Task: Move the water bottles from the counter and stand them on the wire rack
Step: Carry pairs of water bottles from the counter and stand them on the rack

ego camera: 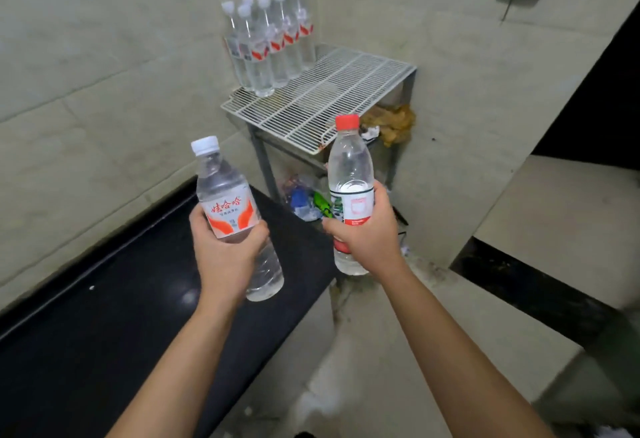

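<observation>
My left hand grips a clear water bottle with a white cap and an orange label, held above the black counter and tilted slightly left. My right hand grips a clear water bottle with a red cap and a white-and-red label, upright, just in front of the white wire rack. Several white-capped water bottles stand upright in a cluster on the rack's far left corner, against the wall.
The rack stands in a corner between two tiled walls. Under it lie crumpled wrappers and litter and a brown bag. A step with a dark edge runs at the right.
</observation>
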Demonstrator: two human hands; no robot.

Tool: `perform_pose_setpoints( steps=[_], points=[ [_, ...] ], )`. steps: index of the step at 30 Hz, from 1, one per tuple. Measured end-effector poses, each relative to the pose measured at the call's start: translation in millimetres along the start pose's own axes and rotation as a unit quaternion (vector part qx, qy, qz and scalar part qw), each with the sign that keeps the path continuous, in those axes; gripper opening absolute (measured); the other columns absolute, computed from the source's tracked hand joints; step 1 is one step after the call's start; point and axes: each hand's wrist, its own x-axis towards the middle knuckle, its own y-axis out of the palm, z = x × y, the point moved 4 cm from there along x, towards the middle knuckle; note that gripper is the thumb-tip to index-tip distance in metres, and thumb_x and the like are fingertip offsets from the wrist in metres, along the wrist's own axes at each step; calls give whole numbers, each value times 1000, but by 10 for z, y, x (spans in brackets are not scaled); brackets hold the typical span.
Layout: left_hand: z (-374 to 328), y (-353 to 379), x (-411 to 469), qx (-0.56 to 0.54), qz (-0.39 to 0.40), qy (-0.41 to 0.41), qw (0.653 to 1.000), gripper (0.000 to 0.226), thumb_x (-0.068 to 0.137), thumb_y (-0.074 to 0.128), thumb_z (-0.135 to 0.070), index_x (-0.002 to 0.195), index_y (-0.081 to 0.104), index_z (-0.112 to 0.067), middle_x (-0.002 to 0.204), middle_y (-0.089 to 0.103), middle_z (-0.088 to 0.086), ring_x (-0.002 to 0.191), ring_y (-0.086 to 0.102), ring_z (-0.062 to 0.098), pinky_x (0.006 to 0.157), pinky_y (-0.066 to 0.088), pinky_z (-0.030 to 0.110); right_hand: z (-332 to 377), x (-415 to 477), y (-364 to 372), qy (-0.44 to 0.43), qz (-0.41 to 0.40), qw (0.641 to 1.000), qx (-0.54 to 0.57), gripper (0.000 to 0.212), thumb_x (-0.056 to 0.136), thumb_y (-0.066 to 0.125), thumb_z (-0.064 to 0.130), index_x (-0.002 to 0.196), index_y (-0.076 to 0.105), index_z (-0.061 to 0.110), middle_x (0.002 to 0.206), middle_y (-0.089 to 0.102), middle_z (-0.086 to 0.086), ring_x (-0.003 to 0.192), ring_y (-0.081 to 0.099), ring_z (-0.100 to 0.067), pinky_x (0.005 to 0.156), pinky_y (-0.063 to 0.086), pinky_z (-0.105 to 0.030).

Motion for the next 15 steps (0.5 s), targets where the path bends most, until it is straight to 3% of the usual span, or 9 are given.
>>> perform_pose_setpoints(
  steps=[2,3,7,11,15],
  points=[
    [-151,255,162,-16,3,17,1000,66,63,80,-19,121,50,-20,106,66,-2,91,67,11,83,55,32,120,279,-167,-17,-26,999,44,70,63,90,17,122,53,26,101,70,9,85,68,-3,75,58,-26],
    [-214,365,258,-27,5,23,999,64,62,80,-20,119,51,-23,106,66,-2,91,67,12,84,56,33,172,419,-230,-26,-40,997,61,68,63,91,21,120,54,28,105,70,9,90,69,-4,79,56,-25],
    [-372,805,740,-96,19,41,994,61,59,84,-26,112,54,-27,106,67,5,93,67,19,83,57,38,300,1004,-395,-52,-53,994,75,56,68,93,31,110,56,32,105,71,8,94,70,-10,86,58,-35],
    [-406,1380,1305,-186,14,50,981,46,78,80,-8,111,55,-28,102,68,-3,92,67,13,80,58,32,350,1695,-445,-68,-22,995,74,48,72,91,33,109,60,32,104,73,9,93,71,-8,81,59,-32],
    [-504,1920,1896,-221,-8,40,974,45,81,77,-35,119,55,-28,113,70,-4,110,67,19,100,53,45,461,2473,-409,-70,12,995,73,45,75,88,34,112,64,30,106,75,5,98,73,-14,86,60,-43]
  ],
)
